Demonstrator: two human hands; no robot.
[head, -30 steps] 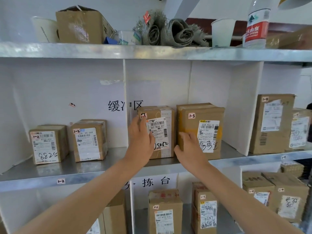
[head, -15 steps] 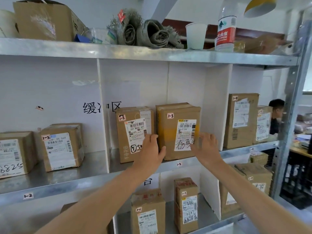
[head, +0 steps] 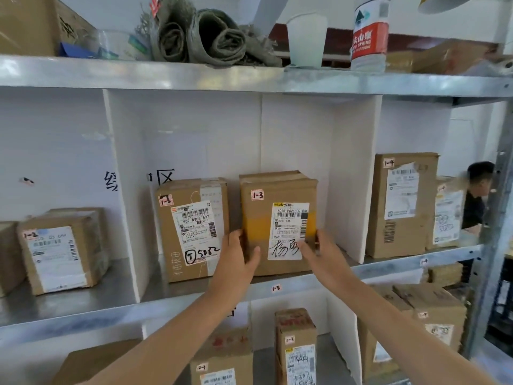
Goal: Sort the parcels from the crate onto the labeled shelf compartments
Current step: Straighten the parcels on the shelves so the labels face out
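**Q:** Where do we have the yellow-banded parcel (head: 277, 218)?

**A:** Centre of the frame, upright on the middle shelf (head: 69, 307), in the bay whose edge tag (head: 276, 288) reads 1-3 (the parcel's own sticker says the same). We see it just beside a second parcel (head: 191, 232) on its left, with the white divider (head: 349, 190) near on its right.

**Q:** And our hands?

**A:** Both are on its lower half. Our left hand (head: 236, 262) clasps the lower left edge, thumb across the front, fingers tucked toward the neighbour. Our right hand (head: 323, 258) takes the lower right corner, thumb on the shipping label (head: 290, 218), fingers round the side; blur hides how tightly. The box sits between our two palms, its base on the shelf.
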